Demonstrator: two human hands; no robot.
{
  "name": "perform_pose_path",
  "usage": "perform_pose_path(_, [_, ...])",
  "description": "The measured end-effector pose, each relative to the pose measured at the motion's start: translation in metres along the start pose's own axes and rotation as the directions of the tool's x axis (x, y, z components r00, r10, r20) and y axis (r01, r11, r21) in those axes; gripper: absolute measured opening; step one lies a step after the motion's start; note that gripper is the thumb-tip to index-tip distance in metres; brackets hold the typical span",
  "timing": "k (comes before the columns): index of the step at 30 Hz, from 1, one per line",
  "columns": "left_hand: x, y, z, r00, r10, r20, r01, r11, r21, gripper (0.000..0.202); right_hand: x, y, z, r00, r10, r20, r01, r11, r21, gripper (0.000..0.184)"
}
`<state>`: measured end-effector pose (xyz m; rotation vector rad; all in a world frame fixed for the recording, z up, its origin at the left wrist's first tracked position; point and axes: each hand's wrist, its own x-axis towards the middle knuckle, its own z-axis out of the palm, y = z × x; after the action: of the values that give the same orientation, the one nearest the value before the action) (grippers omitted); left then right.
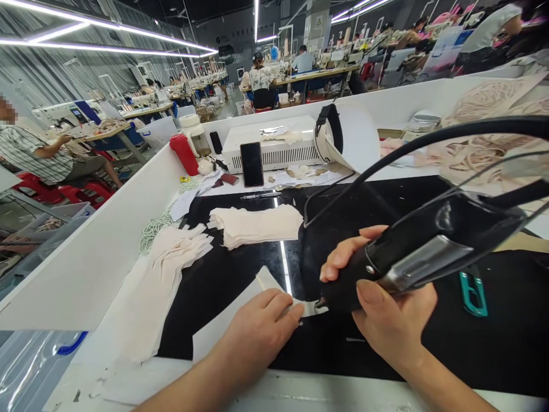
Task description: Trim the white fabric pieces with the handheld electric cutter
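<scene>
My right hand (392, 312) is wrapped around a black corded hand tool (412, 246) with a metal plate on its side. The tool's narrow metal tip meets the end of a pale fabric piece (312, 309) on the black work mat (240, 274). My left hand (261, 326) presses on that same fabric with its fingers closed together; the part under the fingers is hidden. From beneath the left hand a white sheet (223, 317) stretches to the left. Behind it lies a stack of cream fabric pieces (261, 223), and a second cream stack (160, 280) rests at the left.
A thick black cable (386, 151) arches over the right side. Teal-handled snips (474, 293) lie right of my right hand. Behind the mat stand a phone (251, 165), a white vented box (283, 149) and a red container (183, 154). White walls (107, 229) edge the table; people sew beyond.
</scene>
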<state>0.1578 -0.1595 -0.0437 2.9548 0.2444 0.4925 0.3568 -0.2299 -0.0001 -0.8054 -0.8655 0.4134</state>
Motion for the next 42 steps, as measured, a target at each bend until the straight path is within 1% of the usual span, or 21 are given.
perform_pose_path(5, [-0.005,-0.001,-0.003,1.000,0.008,0.016,-0.008,1.000,0.006,0.025,-0.001,0.000,0.001,0.999,0.040,-0.004,-0.040,0.999,0.015,0.042])
perform_pose_path(9, [-0.005,0.001,-0.002,1.000,0.007,0.000,-0.007,1.000,0.003,0.028,0.002,0.003,0.008,0.999,0.043,-0.025,-0.042,0.998,0.036,0.045])
perform_pose_path(14, [-0.003,0.002,0.001,0.999,-0.034,0.008,0.034,0.999,-0.038,0.026,0.004,0.010,0.016,0.999,0.050,-0.007,-0.050,0.998,0.036,0.048])
perform_pose_path(17, [-0.003,0.003,0.002,0.998,-0.053,-0.028,0.052,0.997,-0.048,0.024,0.003,0.013,0.017,0.999,0.040,0.004,-0.040,0.999,0.013,0.049])
perform_pose_path(21, [-0.003,0.003,0.003,0.994,-0.073,-0.080,0.071,0.997,-0.031,0.025,0.003,0.013,0.017,0.999,0.053,-0.003,-0.053,0.999,0.002,0.044])
perform_pose_path(25, [-0.002,0.004,0.004,0.992,-0.100,-0.075,0.099,0.995,-0.015,0.023,0.007,0.014,0.019,0.999,0.042,-0.018,-0.042,0.999,0.016,0.048])
perform_pose_path(28, [-0.002,0.005,0.005,0.991,-0.106,-0.076,0.104,0.994,-0.024,0.022,0.008,0.017,0.019,1.000,0.030,0.001,-0.030,0.999,0.029,0.050])
perform_pose_path(34, [-0.003,0.005,0.012,0.988,-0.123,-0.089,0.121,0.992,-0.022,0.024,0.009,0.020,0.018,0.999,0.055,0.002,-0.055,0.998,0.025,0.043])
perform_pose_path(38, [-0.002,0.007,0.015,0.985,-0.120,-0.121,0.121,0.993,-0.002,0.023,0.013,0.018,0.022,0.999,0.036,-0.018,-0.035,0.996,0.081,0.045])
perform_pose_path(42, [-0.002,0.007,0.019,0.983,-0.114,-0.144,0.119,0.993,0.023,0.022,0.015,0.020,0.027,0.999,0.029,-0.029,-0.027,0.997,0.071,0.048])
